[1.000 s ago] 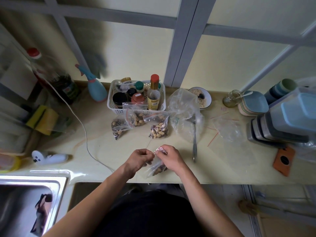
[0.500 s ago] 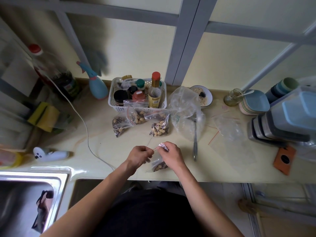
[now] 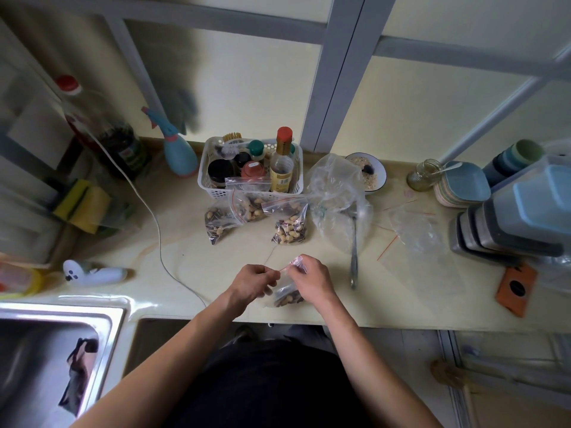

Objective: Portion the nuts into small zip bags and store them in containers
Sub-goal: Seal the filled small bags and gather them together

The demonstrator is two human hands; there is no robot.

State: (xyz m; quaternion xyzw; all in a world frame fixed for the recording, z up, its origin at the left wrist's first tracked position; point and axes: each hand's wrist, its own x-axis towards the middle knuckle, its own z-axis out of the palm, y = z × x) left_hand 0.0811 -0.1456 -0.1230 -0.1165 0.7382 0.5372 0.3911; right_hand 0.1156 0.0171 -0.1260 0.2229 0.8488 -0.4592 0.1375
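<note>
Little has shifted since a second ago: both hands stay at the near edge of the pale yellow counter [image 3: 386,301], working the same small clear zip bag of nuts [image 3: 286,296], whose top now sits a touch higher between them. Left hand [image 3: 251,281] curled, fingertips pinching the bag's red-lined top edge. Right hand [image 3: 310,278] curled too, gripping the crumpled upper corner of the bag. Bag's filled bottom hangs just below and between the hands, at the counter edge.

Three filled zip bags of nuts [image 3: 248,208] lie farther back, just in front of a white plastic basket of bottles and jars [image 3: 210,168]. Metal spoon [image 3: 354,242] lies right of the hands, its bowl in a large crumpled clear bag [image 3: 332,186]. Stacked grey and blue containers [image 3: 522,220] at far right. Steel sink [image 3: 46,341] near left.
</note>
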